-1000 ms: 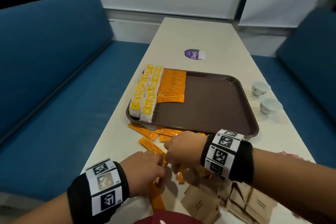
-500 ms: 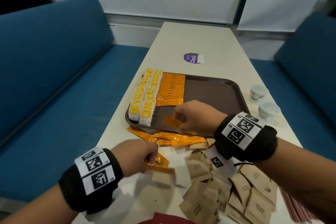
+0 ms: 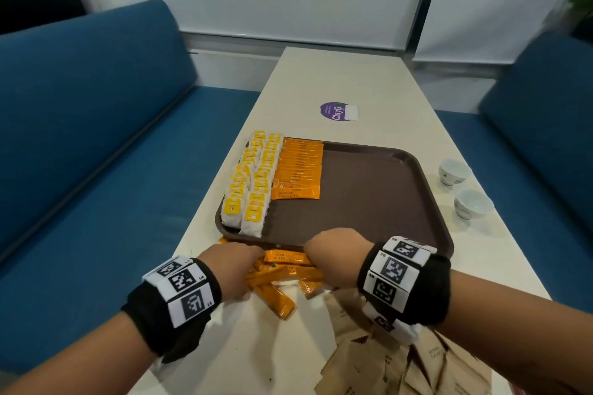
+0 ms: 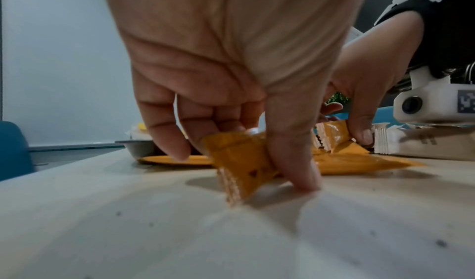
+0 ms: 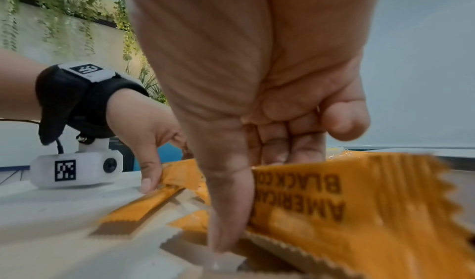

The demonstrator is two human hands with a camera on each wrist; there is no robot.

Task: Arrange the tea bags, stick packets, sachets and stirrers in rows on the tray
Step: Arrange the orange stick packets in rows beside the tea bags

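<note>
A brown tray (image 3: 369,202) holds two rows of yellow-labelled tea bags (image 3: 253,183) at its left and one row of orange stick packets (image 3: 300,170) beside them. Loose orange packets (image 3: 282,272) lie on the table just before the tray's near edge. My left hand (image 3: 231,263) is on their left side; in the left wrist view the left hand (image 4: 246,157) pinches one orange packet (image 4: 239,167) between thumb and fingers. My right hand (image 3: 333,253) is on their right side; in the right wrist view the right hand (image 5: 257,198) pinches an orange packet (image 5: 347,212).
Brown paper sachets (image 3: 385,362) are heaped at the near right of the table. Two white cups (image 3: 452,171) stand right of the tray. A purple sticker (image 3: 337,111) lies beyond it. Blue sofas (image 3: 96,138) flank the table.
Half a second ago my right hand was over the tray's near edge with an orange packet; it is now back at the loose packets. My left hand has moved forward to them.
</note>
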